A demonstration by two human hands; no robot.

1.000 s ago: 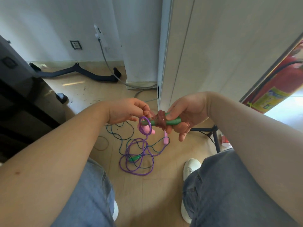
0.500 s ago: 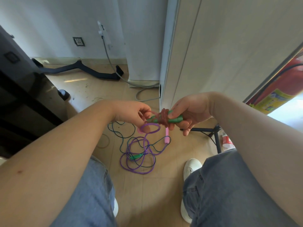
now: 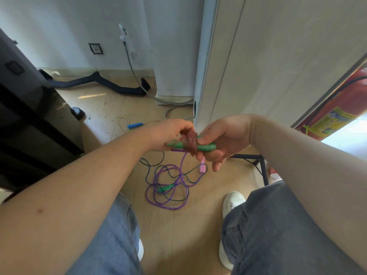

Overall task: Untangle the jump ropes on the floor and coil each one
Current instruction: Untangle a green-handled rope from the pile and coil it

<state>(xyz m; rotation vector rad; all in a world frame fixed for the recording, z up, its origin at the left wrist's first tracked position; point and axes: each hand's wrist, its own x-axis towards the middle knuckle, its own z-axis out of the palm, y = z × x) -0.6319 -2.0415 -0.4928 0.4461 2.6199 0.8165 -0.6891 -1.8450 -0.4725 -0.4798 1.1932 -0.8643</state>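
In the head view, both hands meet in mid-air above the floor, between the person's knees. The right hand grips a green handle that lies crosswise, thumb on top and fingers curled beneath it. A reddish-brown rope is wound in a thick bunch around the middle of this handle. The left hand is at the handle's other end, its fingertips curled and pinching a loop of the reddish-brown rope just beside the bunch. The two hands are nearly touching, with only the wound bunch between them.

A purple rope hangs from just under the left hand's fingers down to a loose tangle on the floor directly below the hands. Its loops are crossed there with a dark teal rope. A second green handle lies inside the tangle. A pink handle shows just below the right hand's fingers; whether it hangs or lies on the floor cannot be told. A blue handle lies on the floor beyond the left forearm, well apart from the tangle.

A white shoe stands to the right of the tangle, and a red fire extinguisher leans at the far right.
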